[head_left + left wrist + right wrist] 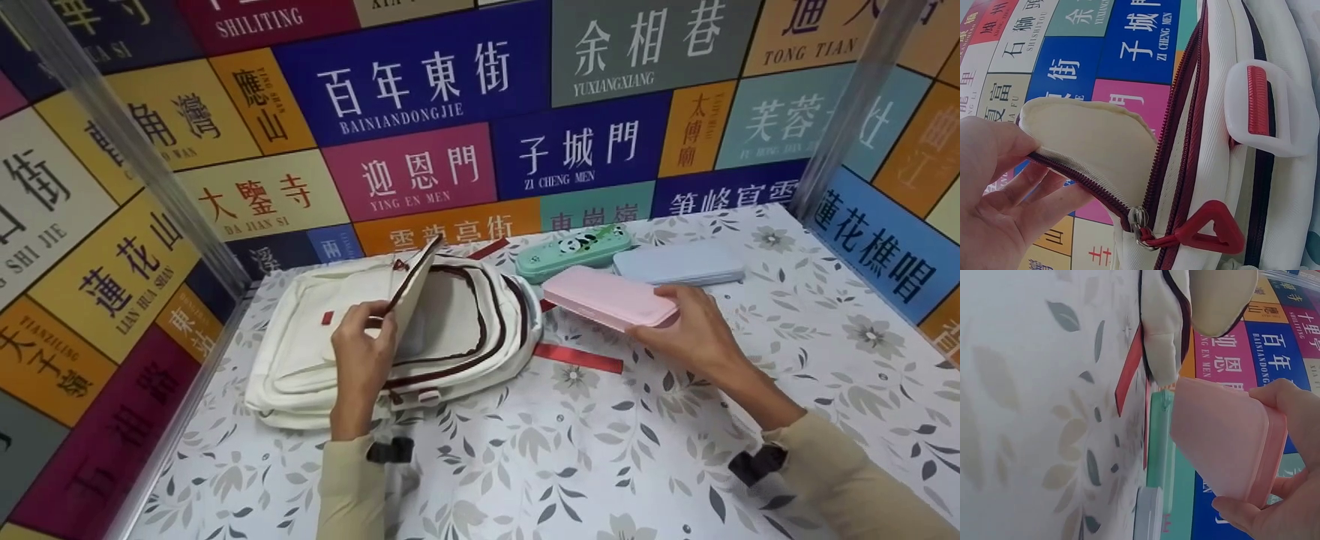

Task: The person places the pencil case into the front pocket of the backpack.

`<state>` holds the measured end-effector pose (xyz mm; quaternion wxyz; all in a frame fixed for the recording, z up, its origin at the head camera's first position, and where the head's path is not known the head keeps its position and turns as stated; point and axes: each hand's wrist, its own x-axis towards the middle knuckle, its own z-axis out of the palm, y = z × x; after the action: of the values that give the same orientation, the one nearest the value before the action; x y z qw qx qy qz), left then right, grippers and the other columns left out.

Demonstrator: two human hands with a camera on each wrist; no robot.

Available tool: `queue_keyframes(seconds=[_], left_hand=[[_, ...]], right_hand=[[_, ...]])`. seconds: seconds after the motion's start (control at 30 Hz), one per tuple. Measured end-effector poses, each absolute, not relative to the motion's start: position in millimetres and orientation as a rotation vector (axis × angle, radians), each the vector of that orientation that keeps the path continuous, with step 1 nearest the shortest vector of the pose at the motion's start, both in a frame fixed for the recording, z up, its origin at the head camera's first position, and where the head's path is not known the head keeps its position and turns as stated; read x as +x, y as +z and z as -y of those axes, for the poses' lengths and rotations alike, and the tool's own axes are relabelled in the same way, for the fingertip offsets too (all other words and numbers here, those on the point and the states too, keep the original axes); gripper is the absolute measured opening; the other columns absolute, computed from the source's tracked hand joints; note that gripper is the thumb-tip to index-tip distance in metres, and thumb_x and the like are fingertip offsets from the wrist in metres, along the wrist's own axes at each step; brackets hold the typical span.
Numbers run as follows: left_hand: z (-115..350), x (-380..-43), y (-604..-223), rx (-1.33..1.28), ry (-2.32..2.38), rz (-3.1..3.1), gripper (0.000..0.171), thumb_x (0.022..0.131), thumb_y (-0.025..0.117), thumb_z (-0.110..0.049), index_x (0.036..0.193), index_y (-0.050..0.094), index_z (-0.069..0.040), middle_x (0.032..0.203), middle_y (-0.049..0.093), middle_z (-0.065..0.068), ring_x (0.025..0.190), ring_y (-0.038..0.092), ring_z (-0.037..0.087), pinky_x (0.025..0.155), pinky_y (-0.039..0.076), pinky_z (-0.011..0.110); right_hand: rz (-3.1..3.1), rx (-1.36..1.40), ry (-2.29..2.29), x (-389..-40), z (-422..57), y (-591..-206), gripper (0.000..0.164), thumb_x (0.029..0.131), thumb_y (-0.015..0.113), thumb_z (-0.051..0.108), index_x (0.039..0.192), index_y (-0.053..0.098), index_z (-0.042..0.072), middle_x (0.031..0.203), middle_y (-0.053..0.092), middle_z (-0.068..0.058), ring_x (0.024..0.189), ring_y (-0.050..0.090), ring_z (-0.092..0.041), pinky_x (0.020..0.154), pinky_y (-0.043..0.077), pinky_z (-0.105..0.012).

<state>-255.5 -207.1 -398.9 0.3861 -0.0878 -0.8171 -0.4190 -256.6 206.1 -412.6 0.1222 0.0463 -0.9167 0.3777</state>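
A cream backpack (315, 375) with dark red zips lies on the table, its front pocket unzipped. My left hand (364, 341) pinches the edge of the pocket flap (1089, 135) between thumb and fingers and holds it raised. In the left wrist view a red triangular zip pull (1210, 228) hangs beside the flap. To the right of the bag, my right hand (690, 322) grips one end of a pink pencil case (607, 296), which is tilted and held above the table in the right wrist view.
Behind the pink case, a green pencil case (574, 251) with a panda picture and a pale blue case (679, 262) lie on the floral tablecloth (525, 465). A red strap (577, 358) sticks out from the bag. Walls with coloured sign panels (420, 169) enclose the table.
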Motion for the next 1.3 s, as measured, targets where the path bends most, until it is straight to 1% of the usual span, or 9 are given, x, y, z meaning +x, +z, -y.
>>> queue_keyframes(seconds=[0.23,0.33,0.5,0.67,0.73,1.0,1.13,1.3], left_hand=[[207.4,-256.0,-399.7,-0.235,-1.080,2.065,0.009,0.078,0.063,0.000,0.087,0.067,0.000,0.081,0.064,0.015,0.068,0.062,0.027,0.064,0.053,0.042],[206.8,-255.3,-400.9,-0.230,-1.077,2.073,0.010,0.078,0.064,0.001,0.086,0.068,0.000,0.081,0.064,0.014,0.068,0.062,0.026,0.064,0.054,0.040],[206.3,-255.5,-399.9,-0.217,-1.068,2.083,0.010,0.078,0.063,0.000,0.087,0.068,-0.001,0.081,0.065,0.013,0.069,0.062,0.024,0.063,0.053,0.037],[206.5,-256.3,-398.8,-0.220,-1.073,2.077,0.010,0.079,0.063,-0.001,0.088,0.068,-0.001,0.082,0.064,0.014,0.070,0.062,0.026,0.064,0.053,0.043],[206.7,-255.7,-398.9,-0.214,-1.069,2.083,0.011,0.079,0.063,-0.001,0.089,0.068,-0.001,0.083,0.064,0.014,0.070,0.062,0.026,0.065,0.053,0.045],[206.6,-255.4,-398.9,-0.177,-1.043,2.078,0.009,0.080,0.062,-0.002,0.088,0.067,-0.002,0.083,0.064,0.013,0.070,0.062,0.025,0.065,0.054,0.037],[207.1,-255.1,-398.2,-0.174,-1.039,2.078,0.010,0.080,0.063,-0.003,0.089,0.067,-0.002,0.084,0.064,0.013,0.071,0.062,0.024,0.065,0.052,0.033],[207.8,-254.1,-400.0,-0.191,-1.038,2.075,0.011,0.080,0.063,-0.003,0.089,0.067,-0.001,0.084,0.065,0.013,0.071,0.062,0.024,0.065,0.052,0.032]], right_hand=[[2.641,0.173,1.177,-273.3,-178.2,-403.9,0.070,0.068,0.076,0.044,0.120,0.050,0.006,0.123,0.049,-0.020,0.108,0.045,-0.032,0.091,0.038,-0.047],[2.650,0.207,1.185,-280.4,-165.5,-402.7,0.070,0.068,0.076,0.045,0.120,0.050,0.007,0.124,0.049,-0.019,0.108,0.045,-0.032,0.090,0.038,-0.047],[2.621,0.296,1.213,-296.6,-142.3,-402.5,0.067,0.066,0.078,0.042,0.117,0.053,0.008,0.124,0.049,-0.014,0.110,0.043,-0.029,0.093,0.038,-0.044],[2.577,0.415,1.207,-313.1,-117.2,-402.4,0.063,0.066,0.079,0.040,0.115,0.054,0.009,0.123,0.049,-0.011,0.114,0.041,-0.027,0.096,0.036,-0.042],[2.570,0.461,1.204,-319.8,-107.3,-402.6,0.062,0.066,0.079,0.040,0.114,0.055,0.009,0.121,0.050,-0.011,0.113,0.042,-0.026,0.097,0.036,-0.042],[2.625,0.521,1.201,-345.8,-71.0,-398.5,0.060,0.065,0.077,0.040,0.112,0.055,0.010,0.120,0.051,-0.009,0.113,0.043,-0.025,0.098,0.037,-0.039],[2.659,0.541,1.227,-352.8,-55.2,-397.9,0.060,0.065,0.076,0.041,0.113,0.054,0.012,0.119,0.050,-0.008,0.110,0.043,-0.023,0.098,0.038,-0.038],[2.680,0.571,1.234,-355.6,-41.0,-401.7,0.061,0.062,0.078,0.039,0.112,0.055,0.013,0.115,0.051,-0.007,0.108,0.044,-0.023,0.096,0.038,-0.038]])
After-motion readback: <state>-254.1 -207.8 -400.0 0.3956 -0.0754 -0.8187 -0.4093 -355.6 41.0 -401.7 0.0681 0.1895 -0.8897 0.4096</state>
